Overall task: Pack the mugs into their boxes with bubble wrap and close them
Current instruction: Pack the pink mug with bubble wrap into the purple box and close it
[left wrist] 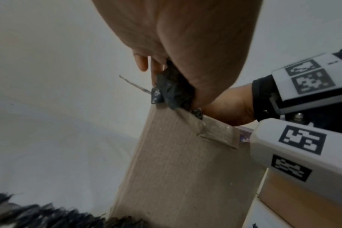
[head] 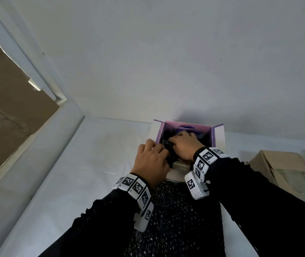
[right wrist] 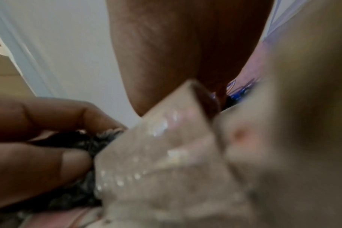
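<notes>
A white box with a purple inside (head: pixel 218 136) stands open on the white table, its flaps spread. A crumpled bundle of black bubble wrap (head: pixel 168 143) fills it; no mug shows. My left hand (head: pixel 153 160) is at the box's near left corner, with a fold of the black bubble wrap (left wrist: pixel 172 88) pinched between fingers and palm above a brown flap (left wrist: pixel 176 169). My right hand (head: pixel 183 145) reaches into the box, fingers curled down over the bundle. The right wrist view is blurred: a taped flap (right wrist: pixel 166 154), black wrap (right wrist: pixel 82 192) and my left hand's fingers (right wrist: pixel 39 138).
A sheet of black bubble wrap (head: pixel 175 210) lies on the table between my forearms. Flattened brown cardboard boxes (head: pixel 281 169) sit at the right. Large brown cartons (head: pixel 8 99) stand beyond the table's left edge. A plain wall rises right behind the box.
</notes>
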`<state>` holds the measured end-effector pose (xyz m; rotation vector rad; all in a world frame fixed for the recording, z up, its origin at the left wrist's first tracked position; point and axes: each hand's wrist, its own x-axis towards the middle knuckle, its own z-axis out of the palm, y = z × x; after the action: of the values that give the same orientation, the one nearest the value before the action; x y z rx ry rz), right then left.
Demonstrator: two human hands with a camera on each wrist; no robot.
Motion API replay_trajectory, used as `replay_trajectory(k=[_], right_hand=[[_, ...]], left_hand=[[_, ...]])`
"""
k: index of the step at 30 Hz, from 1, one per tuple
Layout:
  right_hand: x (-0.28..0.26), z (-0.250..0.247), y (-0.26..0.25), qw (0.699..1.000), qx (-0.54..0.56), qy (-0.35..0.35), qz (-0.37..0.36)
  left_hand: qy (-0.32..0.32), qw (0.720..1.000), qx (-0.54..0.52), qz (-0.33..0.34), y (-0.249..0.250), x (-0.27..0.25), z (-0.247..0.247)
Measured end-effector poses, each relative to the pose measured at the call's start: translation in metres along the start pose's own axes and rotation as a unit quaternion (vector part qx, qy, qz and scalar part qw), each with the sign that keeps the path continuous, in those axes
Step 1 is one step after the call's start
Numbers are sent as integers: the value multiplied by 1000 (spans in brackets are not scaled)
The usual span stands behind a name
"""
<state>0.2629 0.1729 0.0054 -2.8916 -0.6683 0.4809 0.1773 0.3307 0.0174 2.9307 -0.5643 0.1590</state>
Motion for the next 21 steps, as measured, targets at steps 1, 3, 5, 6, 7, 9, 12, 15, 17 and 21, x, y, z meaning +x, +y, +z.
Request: replay_trajectory(k=[1,3,5,6,7,9,12,15,17,21], right_hand=[[-1,1,1,1000,-19,-10,12],[-5,1,5,999,3,28,30],[-14,-2,8,987,101,123,32],[-19,-4,9,974,161,158,31],[-26,-5,10,962,211,171,32],[-38,-8,10,943,298,141,31],[-53,-4,7,931,358,77,3],[-59,4,3,967,251,37,-26],[-61,11,3,977,215,10,-13],[-67,22,1,982,177,62,18]], left_hand=[[18,1000,0,-12,0,1,0],[55,996,-52,-36,0,4,0],[33,992,-109,-61,2,6,-2],[17,992,-107,-63,3,8,-4],[6,994,-95,-53,3,9,-3],[-12,996,-86,-30,5,11,1],[-25,999,-21,24,11,7,7],[-37,996,71,32,11,2,9],[-20,996,81,16,5,1,9],[45,994,97,-4,0,1,9]])
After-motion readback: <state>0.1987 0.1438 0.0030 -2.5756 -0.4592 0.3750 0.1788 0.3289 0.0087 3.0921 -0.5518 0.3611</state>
